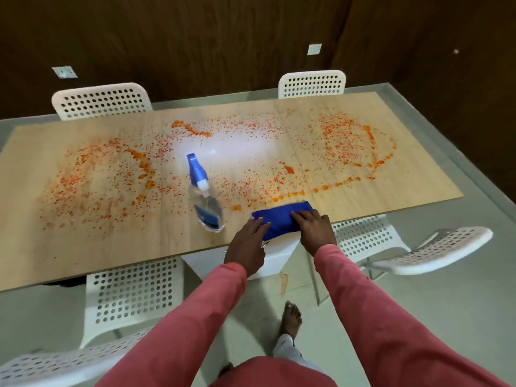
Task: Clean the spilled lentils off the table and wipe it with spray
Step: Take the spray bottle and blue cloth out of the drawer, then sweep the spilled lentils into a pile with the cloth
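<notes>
Lentil-strewn table [83, 255]; spray bottle [205, 196] part-full.

Two white perforated chairs stand at the far side, one upper left [102, 100] and one upper centre-right [312, 83], only their backs showing. Near side: a chair [131, 291] at lower left, another [69, 367] at the bottom left corner, and two at right [363, 238] [435, 250]. A white bin [275, 255] sits by the near edge, an orange smear [284, 283] on the pale floor [446, 303] below it. Dark wood wall [195, 37] with two small white plates [64, 72] [314, 49].
</notes>
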